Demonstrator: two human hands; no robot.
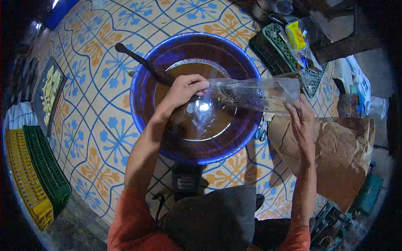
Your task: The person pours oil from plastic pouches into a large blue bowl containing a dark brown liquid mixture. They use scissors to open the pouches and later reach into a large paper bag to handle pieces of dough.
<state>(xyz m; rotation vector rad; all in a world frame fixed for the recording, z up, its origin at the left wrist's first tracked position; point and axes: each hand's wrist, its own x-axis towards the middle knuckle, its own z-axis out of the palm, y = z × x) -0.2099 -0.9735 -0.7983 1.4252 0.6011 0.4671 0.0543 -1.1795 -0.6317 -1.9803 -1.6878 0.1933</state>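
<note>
My left hand point(188, 90) is closed on one end of a clear plastic bag point(272, 90), over the middle of a large blue tub point(251, 75). My right hand point(301, 111) grips the bag's other end beside the tub's right rim. Brown liquid point(176, 125) lies in the tub, with a bright reflection on its surface. A long dark paddle point(142, 60) leans out over the upper left rim. Scissors point(260, 134) lie by the tub's lower right.
Left are a tray point(58, 96) of pale pieces and yellow point(23, 175) and green crates point(46, 163). Upper right are a green crate point(272, 48) with packages and white sacks point(356, 79). Brown paper point(326, 154) and green machinery point(368, 192) sit right, on patterned tiles point(100, 104).
</note>
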